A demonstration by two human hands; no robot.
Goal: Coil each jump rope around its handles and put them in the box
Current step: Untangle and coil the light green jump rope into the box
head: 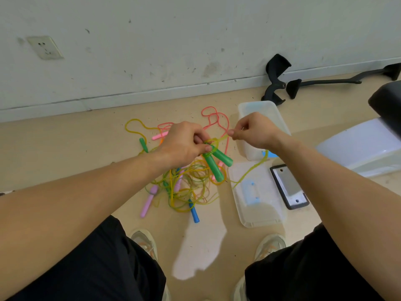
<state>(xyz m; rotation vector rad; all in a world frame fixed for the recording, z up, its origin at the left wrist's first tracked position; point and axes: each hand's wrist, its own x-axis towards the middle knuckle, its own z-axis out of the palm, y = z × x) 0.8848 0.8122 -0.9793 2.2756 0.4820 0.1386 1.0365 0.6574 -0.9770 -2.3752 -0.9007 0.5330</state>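
A wall socket (45, 47) sits far left, above the floor (65, 148). Further right, a tangle of jump ropes (186, 187) lies on the floor in front of the person's feet. A single green handle (143, 145) is at its far left edge, and a lilac handle (148, 202) and a blue handle (194, 211) stick out on the near side.

Above the pile, the left grip (184, 144) is curled tight round the tops of two green handles (217, 162), held together with their free ends pointing down and to the right. A yellow-green rope (251, 169) runs from the top of these handles to the right grip (253, 131). There the thumb and fingertips pinch it, and the rest hangs down in a slack curve.

A pink rope (214, 118) loops on the floor between the two grips. Just behind the right grip stands the clear plastic box (249, 152), open. Its lid (258, 213) lies flat on the floor nearer the person. A black-framed metal plate (288, 186) lies just right of the lid.
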